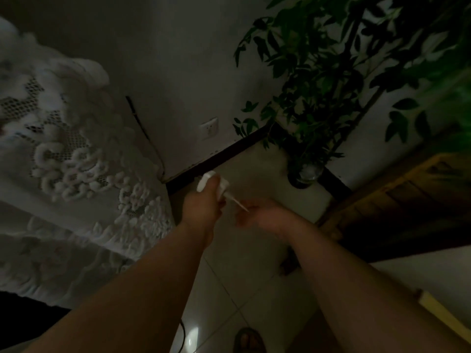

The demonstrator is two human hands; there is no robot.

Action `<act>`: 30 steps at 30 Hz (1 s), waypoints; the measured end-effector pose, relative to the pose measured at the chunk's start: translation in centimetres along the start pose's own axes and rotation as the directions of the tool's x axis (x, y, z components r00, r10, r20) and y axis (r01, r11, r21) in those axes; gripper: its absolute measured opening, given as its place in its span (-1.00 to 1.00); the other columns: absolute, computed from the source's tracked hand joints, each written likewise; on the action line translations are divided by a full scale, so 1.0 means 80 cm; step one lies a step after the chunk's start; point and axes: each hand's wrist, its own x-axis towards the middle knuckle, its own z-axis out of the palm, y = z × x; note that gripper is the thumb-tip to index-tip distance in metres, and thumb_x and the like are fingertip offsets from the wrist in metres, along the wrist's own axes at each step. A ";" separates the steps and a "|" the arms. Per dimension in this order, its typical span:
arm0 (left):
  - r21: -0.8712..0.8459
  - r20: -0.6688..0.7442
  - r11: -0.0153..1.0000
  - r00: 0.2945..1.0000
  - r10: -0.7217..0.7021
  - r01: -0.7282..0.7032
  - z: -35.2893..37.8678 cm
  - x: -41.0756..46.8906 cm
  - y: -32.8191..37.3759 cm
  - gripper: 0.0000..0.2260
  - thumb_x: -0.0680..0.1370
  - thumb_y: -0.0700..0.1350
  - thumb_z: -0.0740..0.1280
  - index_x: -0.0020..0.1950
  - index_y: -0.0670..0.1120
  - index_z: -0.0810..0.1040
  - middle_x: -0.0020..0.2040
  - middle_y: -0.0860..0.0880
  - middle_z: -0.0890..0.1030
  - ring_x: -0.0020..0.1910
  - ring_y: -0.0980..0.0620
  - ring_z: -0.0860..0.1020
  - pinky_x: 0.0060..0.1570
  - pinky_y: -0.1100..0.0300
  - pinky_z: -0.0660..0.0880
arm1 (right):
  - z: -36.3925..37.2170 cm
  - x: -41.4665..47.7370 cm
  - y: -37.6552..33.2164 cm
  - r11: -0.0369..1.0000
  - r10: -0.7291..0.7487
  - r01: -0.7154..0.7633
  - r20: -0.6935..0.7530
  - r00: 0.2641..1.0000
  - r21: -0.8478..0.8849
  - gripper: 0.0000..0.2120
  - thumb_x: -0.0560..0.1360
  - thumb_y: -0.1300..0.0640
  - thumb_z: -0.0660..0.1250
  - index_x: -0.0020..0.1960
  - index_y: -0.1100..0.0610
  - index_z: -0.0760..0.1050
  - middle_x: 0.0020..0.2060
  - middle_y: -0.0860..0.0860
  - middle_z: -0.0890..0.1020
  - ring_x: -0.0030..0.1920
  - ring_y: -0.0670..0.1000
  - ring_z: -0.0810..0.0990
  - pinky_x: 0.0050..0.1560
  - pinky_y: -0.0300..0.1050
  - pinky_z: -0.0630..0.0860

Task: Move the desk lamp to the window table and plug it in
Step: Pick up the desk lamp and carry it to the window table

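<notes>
Low by the wall, near the skirting, your left hand [204, 202] is closed around the white plug [207, 183]. Its body sticks out past the fingers toward the wall. A thin white cord [237, 203] runs from the plug to your right hand [257, 214], which looks loosely pinched on it; blur and dim light mean you can't tell how firmly.

The socket [209, 127] sits on the wall above and well apart from the plug, not yet reached. The lamp itself is not in view, so whether it already stands on the table can't be told.

Handling, as a judgement: the plug is light, rigid plastic, probably a bit slick, so hold it by the body sides as you do now, fingers clear of the pins. The cord is soft and limp; it won't steer anything, so use the right hand only to feed slack, not to pull. Don't yank where cord meets plug, since that joint is likely the weak spot.

A lace cloth [63, 154] hangs at left and a plant [318, 85] stands at right, both clear of the hands. A dark cable [145, 131] runs down the wall left of the socket.
</notes>
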 end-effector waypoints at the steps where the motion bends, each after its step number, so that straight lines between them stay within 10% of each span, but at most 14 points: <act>1: -0.009 0.002 1.000 1.000 -0.003 0.003 -0.003 -0.005 0.002 -0.79 0.54 0.08 0.27 0.04 -0.04 0.50 -0.11 0.00 0.57 -0.12 -0.02 0.59 -0.02 0.11 0.51 | 0.000 -0.010 0.011 1.000 0.009 -0.010 -0.039 0.999 -0.015 -0.67 0.42 0.30 0.46 0.18 0.28 0.59 0.05 0.14 0.65 0.00 0.05 0.59 0.18 -0.04 0.57; 5: -0.114 0.088 0.991 0.995 -0.055 0.064 -0.004 -0.038 0.018 -0.77 0.53 0.09 0.23 -0.02 -0.07 0.49 -0.12 -0.11 0.50 -0.01 -0.18 0.60 0.14 -0.12 0.55 | -0.012 -0.061 0.045 0.987 0.086 -0.115 -0.234 0.968 -0.115 -0.81 0.53 0.19 0.36 0.10 0.23 0.61 -0.04 0.12 0.65 -0.06 0.02 0.61 -0.25 -0.38 0.43; 9: -0.077 0.158 0.991 0.983 -0.098 0.111 0.004 -0.077 0.017 -0.77 0.53 0.09 0.24 -0.16 -0.06 0.46 -0.27 -0.06 0.43 -0.33 0.02 0.45 -0.13 0.07 0.53 | -0.022 -0.113 0.072 0.925 0.154 -0.286 -0.440 0.885 -0.252 -0.70 0.59 0.11 0.21 0.25 0.18 0.57 0.29 0.15 0.55 0.29 0.16 0.51 0.21 -0.17 0.43; 15: 0.266 0.269 0.959 0.948 -0.171 0.097 0.015 -0.124 -0.023 -0.73 0.52 0.11 0.22 -0.27 -0.05 0.44 -0.34 -0.04 0.42 -0.43 0.06 0.33 -0.36 0.25 0.31 | -0.027 -0.171 0.126 0.948 0.225 -0.311 -0.537 0.813 -0.073 -0.80 0.56 0.22 0.20 -0.01 0.20 0.61 0.22 0.21 0.58 0.27 0.25 0.52 0.27 -0.03 0.46; 19: 0.402 0.340 0.911 0.910 -0.238 0.088 0.031 -0.150 -0.047 -0.73 0.51 0.14 0.27 -0.17 -0.06 0.49 -0.31 -0.04 0.48 -0.42 0.07 0.45 -0.34 0.25 0.40 | -0.034 -0.216 0.131 0.979 0.201 -0.183 -0.606 0.770 0.093 -0.69 0.51 0.30 0.27 0.23 0.21 0.55 0.16 0.17 0.62 0.21 0.18 0.58 0.18 -0.10 0.49; 30: 0.578 0.632 0.786 0.488 -0.602 0.221 0.058 -0.262 -0.088 -0.61 0.41 0.07 0.28 -0.04 -0.26 0.54 -0.08 -0.27 0.56 -0.20 -0.16 0.59 -0.21 0.05 0.63 | -0.037 -0.297 0.144 0.992 0.055 -0.112 -0.600 0.798 -0.059 -0.68 0.55 0.27 0.19 0.28 0.14 0.49 0.18 0.12 0.60 0.20 0.14 0.58 0.17 -0.09 0.49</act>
